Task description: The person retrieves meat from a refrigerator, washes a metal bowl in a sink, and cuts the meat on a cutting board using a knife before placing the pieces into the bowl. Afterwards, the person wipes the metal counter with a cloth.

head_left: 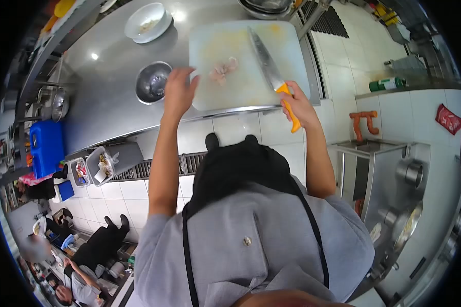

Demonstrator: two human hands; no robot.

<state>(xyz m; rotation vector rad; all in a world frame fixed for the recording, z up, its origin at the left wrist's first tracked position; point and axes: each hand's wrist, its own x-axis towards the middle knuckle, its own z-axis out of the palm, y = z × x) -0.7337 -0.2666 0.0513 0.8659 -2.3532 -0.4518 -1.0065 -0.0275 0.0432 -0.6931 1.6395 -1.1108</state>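
Note:
My right hand is wrapped round the orange handle of a large chef's knife. The blade lies over the right part of a white cutting board, its tip pointing to the far edge. Some small pale pink pieces, perhaps raw meat or seafood, lie in a loose cluster on the board, left of the blade. My left hand is over the board's left edge, fingers apart and holding nothing. Just left of it stands a round metal bowl, its right rim partly behind my hand.
White bowls, stacked with scraps inside, stand at the back left of the steel counter. Metal bowls sit beyond the board. A waste bin and blue jerrycan are at left. Other people work behind me.

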